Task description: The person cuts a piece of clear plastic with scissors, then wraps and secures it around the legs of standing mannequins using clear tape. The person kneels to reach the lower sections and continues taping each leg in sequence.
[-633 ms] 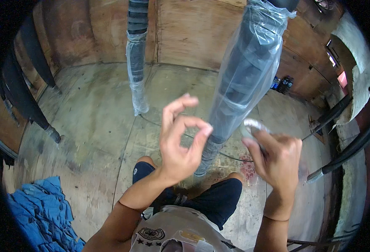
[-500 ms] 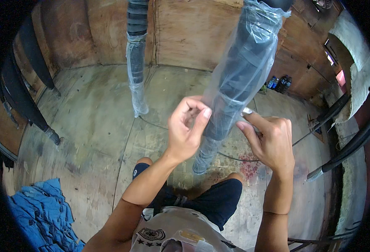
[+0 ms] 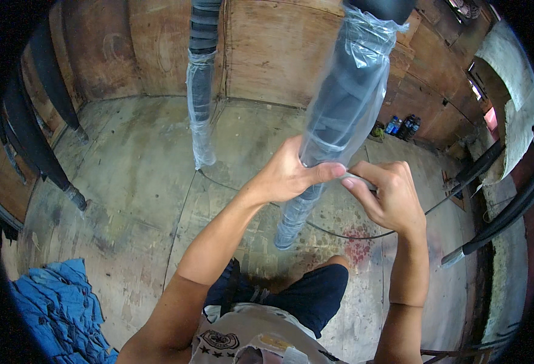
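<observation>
1. Concrete floor point(image 3: 127, 182), stained grey-green, with a red blotch near the person's right knee; wooden wall point(image 3: 273, 48) of plywood panels behind it.
2. Dark bars lean along the left edge; more dark rods point(image 3: 503, 212) slant in at the right.
3. Blue cloth point(image 3: 55, 309) heaped at lower left on the floor, well apart from both hands.
4. Near tube point(image 3: 340, 115): a long dark tube in clear plastic wrap, hanging tilted from top right down toward centre, its lower end just above the floor in front of the knees.
5. Far tube point(image 3: 201, 85): same kind, plastic-sleeved, hanging upright farther back, left of centre, apart from the hands.
6. Person seen from above: dark shorts point(image 3: 303, 297), pale shirt at the bottom edge, forearms coming up from below.
7. Left hand point(image 3: 288, 176): fingers curled round the near tube at about mid-length, thumb pressed across the front of the wrap, clamped on it.
8. Right hand point(image 3: 388, 194): just right of the near tube, fingers closed, pinching a small pale strip point(image 3: 359, 179) that meets the left thumb tip; what the strip is, cannot tell.
9. Thin dark cable point(image 3: 340, 233) runs across the floor under the hands.
10. Small bottles point(image 3: 400, 126) stand at the far wall, right of the near tube.
</observation>
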Demonstrator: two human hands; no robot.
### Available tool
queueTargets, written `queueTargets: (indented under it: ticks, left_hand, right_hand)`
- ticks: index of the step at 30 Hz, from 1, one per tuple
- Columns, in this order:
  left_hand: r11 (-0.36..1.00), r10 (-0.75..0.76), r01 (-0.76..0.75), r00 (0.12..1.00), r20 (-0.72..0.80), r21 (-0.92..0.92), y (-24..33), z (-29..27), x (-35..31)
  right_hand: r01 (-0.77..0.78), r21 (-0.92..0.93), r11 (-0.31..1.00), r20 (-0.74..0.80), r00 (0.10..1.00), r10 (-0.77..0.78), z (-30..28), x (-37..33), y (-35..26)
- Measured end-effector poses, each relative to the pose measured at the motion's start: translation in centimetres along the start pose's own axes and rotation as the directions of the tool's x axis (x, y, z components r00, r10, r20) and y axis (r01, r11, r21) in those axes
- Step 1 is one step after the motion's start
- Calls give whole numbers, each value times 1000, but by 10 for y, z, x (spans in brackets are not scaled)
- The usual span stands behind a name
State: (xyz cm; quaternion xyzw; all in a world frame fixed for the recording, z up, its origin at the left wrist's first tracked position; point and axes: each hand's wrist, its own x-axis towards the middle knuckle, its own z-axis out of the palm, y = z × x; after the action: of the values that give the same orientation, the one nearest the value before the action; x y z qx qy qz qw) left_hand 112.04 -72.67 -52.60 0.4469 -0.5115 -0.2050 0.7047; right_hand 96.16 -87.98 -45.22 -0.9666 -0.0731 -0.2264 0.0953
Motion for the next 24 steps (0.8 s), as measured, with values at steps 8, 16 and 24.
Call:
queueTargets:
  ticks: [8, 16, 24]
  left_hand:
    - [990, 15, -12, 1000, -21, 141, -5, -13, 2]
    - [976, -218, 214, 970, 106, 46, -8, -7, 8]
    - [978, -93, 81, 994, -52, -192, -9, -5, -10]
  right_hand:
    - [128, 192, 973, 17, 991, -134, -5, -11, 54]
    - [101, 369, 924, 103, 984, -149, 32, 66, 90]
    - [-1, 697, 717, 218, 953, -211, 69, 118, 82]
